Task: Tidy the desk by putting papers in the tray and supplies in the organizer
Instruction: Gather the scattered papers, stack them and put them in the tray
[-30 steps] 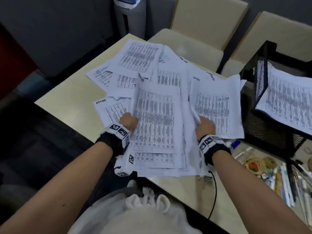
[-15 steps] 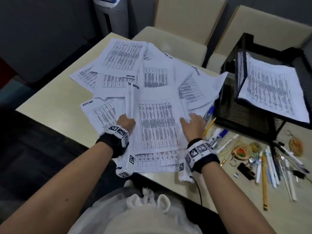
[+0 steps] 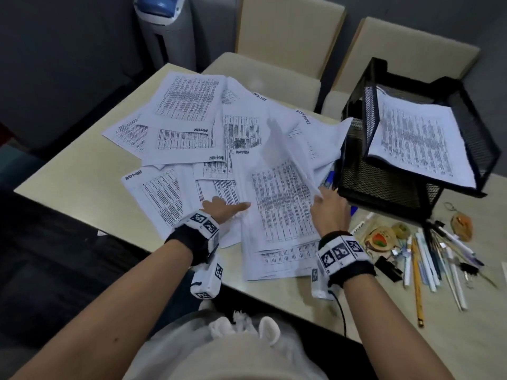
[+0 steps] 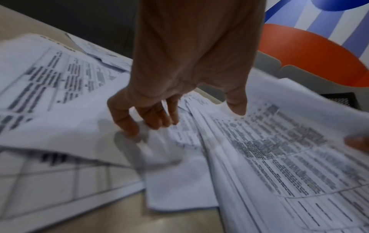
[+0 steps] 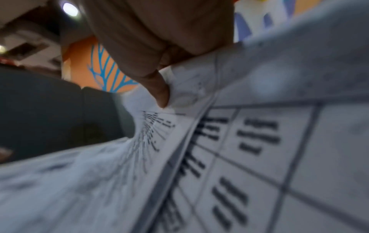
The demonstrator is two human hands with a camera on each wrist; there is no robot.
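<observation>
Printed sheets [image 3: 192,124] are lying scattered over the far and middle part of the desk [image 3: 82,165], overlapping one another, with a thicker stack of papers [image 3: 282,209] sitting at the near edge between the two hands. The right hand [image 3: 330,208] is grasping the right side of that stack: in the right wrist view the thumb [image 5: 159,91] is pressing down on the top sheet while the curled fingers go under the edge, and the upper sheets are lifting and bowing upward. The left hand [image 3: 223,208] is lying on the sheets just left of the stack, holding nothing; in the left wrist view its fingers [image 4: 157,116] are loosely bent, their tips touching the paper, and its thumb is resting on the stack's left edge.

The black mesh tray [image 3: 389,185] is standing at the right edge of the desk, just beside the stack, and one printed page [image 3: 417,141] is already lying in its upper tier. Pens, pencils and keyrings [image 3: 428,250] are lying loose on the desk near the right corner, in front of the tray.
</observation>
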